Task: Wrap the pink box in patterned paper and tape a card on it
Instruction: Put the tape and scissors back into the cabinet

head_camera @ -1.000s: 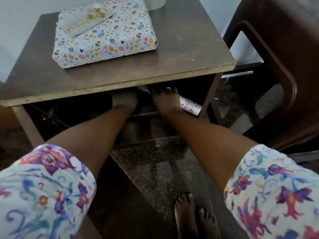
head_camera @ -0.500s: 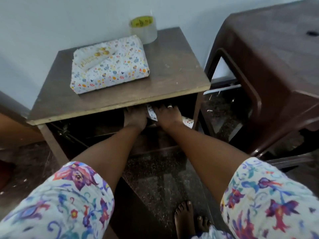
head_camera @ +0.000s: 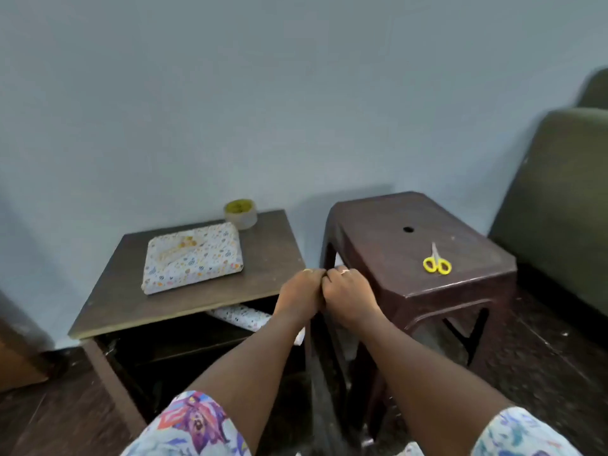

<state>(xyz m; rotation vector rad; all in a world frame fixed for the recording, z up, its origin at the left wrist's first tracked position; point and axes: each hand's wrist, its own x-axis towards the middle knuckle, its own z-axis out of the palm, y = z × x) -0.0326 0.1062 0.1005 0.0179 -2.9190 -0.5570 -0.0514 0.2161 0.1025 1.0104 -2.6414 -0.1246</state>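
Box (head_camera: 194,258), flat and rectangular in glossy speckled paper, a card (head_camera: 179,246) on top, lies toward the wooden table's (head_camera: 269,255) back edge. Our left hand (head_camera: 301,291) and right hand (head_camera: 347,291) meet knuckle to knuckle, fingers curled; whether they grip anything we cannot tell.

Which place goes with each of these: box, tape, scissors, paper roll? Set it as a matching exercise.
Things
1. box
2. tape
3. scissors
4. paper roll

Places
A. on the stool
B. under the table top
C. at the table's back edge
D. mid table top, with the card on it

Pairs: 1-D, 2-C, 3-A, 4-B
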